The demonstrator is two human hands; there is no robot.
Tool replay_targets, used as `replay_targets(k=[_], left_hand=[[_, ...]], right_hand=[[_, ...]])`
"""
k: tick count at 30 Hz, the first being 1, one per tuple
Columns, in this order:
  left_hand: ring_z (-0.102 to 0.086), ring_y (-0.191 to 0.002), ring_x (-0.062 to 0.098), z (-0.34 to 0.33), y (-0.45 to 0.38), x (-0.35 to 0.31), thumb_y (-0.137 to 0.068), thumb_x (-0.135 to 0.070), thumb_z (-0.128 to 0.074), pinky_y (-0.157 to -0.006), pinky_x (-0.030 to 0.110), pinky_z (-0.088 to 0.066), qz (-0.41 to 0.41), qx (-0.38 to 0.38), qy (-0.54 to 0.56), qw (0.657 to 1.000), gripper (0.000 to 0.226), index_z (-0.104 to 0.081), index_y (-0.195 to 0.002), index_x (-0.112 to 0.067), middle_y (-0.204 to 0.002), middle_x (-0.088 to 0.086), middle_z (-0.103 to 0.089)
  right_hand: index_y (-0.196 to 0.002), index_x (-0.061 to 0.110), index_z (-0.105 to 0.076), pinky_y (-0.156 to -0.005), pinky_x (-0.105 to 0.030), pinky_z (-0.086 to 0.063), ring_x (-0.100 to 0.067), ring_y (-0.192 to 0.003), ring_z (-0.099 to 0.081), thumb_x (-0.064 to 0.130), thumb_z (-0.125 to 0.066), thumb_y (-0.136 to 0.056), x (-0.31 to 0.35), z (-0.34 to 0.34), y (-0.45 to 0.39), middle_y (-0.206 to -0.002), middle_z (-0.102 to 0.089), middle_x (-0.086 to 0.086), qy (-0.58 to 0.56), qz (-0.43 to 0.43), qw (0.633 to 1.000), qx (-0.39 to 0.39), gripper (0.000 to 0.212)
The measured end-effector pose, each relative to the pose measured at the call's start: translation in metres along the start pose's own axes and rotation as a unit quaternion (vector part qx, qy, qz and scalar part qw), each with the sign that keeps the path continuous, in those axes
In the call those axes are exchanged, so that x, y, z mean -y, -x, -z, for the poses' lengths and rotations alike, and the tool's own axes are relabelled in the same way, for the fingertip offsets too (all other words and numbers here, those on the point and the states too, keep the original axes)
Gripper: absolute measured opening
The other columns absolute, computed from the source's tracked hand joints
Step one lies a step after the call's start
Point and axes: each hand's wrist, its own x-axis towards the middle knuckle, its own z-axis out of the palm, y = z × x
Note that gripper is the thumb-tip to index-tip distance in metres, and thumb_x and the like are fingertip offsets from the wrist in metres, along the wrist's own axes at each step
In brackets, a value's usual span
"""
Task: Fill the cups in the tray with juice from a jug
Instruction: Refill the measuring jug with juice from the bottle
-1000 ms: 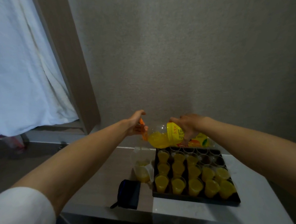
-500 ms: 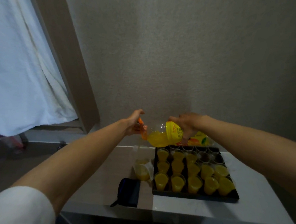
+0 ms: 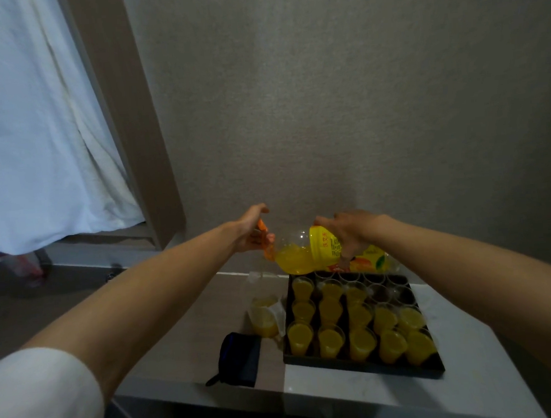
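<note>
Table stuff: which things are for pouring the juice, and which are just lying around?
For the job:
- juice bottle, tipped, held by the right hand, left hand at its neck
- clear jug under the spout
- cups
- black tray

Just lying about:
- dark pouch beside the jug
- second juice bottle behind the tray
- white curtain

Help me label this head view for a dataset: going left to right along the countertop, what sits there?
Dark pouch → clear jug partly filled with juice → black tray of cups. The juice bottle is held in the air above them, so it is left out.
</note>
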Motion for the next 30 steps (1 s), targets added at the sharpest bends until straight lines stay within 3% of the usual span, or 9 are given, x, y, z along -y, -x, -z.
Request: replay_targets(k=[10,13,15,18,23,30], left_hand=[[-0.06,-0.066,0.024,-0.001,0.002,-0.001,-0.097,-0.042,-0.048,-0.069,0.033,-0.052,-0.003,-0.003,0.006,1.0,0.043,-0.046,-0.068,-0.01,-0.073,0.015,-0.06],[-0.06,-0.065,0.024,-0.001,0.001,0.0,-0.097,-0.042,-0.049,-0.069,0.033,-0.052,-0.003,-0.005,0.008,1.0,0.043,-0.046,-0.067,-0.011,-0.066,0.014,-0.06],[-0.061,-0.066,0.024,-0.001,-0.001,0.0,-0.097,-0.043,-0.049,-0.068,0.033,-0.053,-0.002,-0.004,0.006,1.0,0.043,-0.047,-0.069,-0.01,-0.07,0.015,-0.062],[-0.062,-0.066,0.024,-0.001,-0.004,0.001,-0.096,-0.044,-0.049,-0.07,0.033,-0.054,0.0,-0.003,0.003,1.0,0.043,-0.049,-0.071,-0.009,-0.076,0.017,-0.063],[-0.062,-0.066,0.025,-0.001,-0.009,0.002,-0.094,-0.044,-0.05,-0.077,0.036,-0.053,-0.001,-0.003,0.005,1.0,0.043,-0.049,-0.07,-0.009,-0.066,0.015,-0.064],[-0.063,-0.069,0.025,-0.001,-0.009,0.003,-0.095,-0.046,-0.05,-0.073,0.034,-0.054,-0.001,-0.004,0.004,1.0,0.042,-0.051,-0.077,-0.008,-0.072,0.015,-0.066]], right_hand=[[-0.151,0.033,-0.024,-0.088,-0.048,-0.058,-0.032,-0.107,-0.062,0.054,-0.094,-0.058,0.001,0.0,0.001,-0.126,-0.06,-0.013,0.013,-0.003,1.0,-0.002,0.119],[-0.154,0.032,-0.021,-0.087,-0.043,-0.056,-0.034,-0.109,-0.062,0.055,-0.094,-0.059,-0.001,-0.001,-0.001,-0.129,-0.06,-0.014,0.017,-0.001,1.0,-0.004,0.122],[-0.156,0.031,-0.02,-0.084,-0.04,-0.053,-0.035,-0.113,-0.061,0.055,-0.093,-0.061,-0.002,0.0,-0.001,-0.132,-0.059,-0.015,0.019,0.0,1.0,-0.005,0.123],[-0.154,0.032,-0.021,-0.087,-0.046,-0.057,-0.033,-0.11,-0.062,0.054,-0.094,-0.058,-0.002,0.0,-0.001,-0.131,-0.059,-0.013,0.014,-0.003,1.0,-0.004,0.122],[-0.155,0.033,-0.02,-0.085,-0.044,-0.057,-0.034,-0.109,-0.062,0.054,-0.094,-0.058,-0.005,-0.001,-0.002,-0.131,-0.058,-0.014,0.008,-0.004,1.0,0.004,0.123],[-0.156,0.033,-0.019,-0.085,-0.043,-0.057,-0.035,-0.11,-0.063,0.057,-0.094,-0.057,-0.005,-0.001,-0.002,-0.132,-0.057,-0.015,0.011,-0.002,1.0,0.003,0.126]])
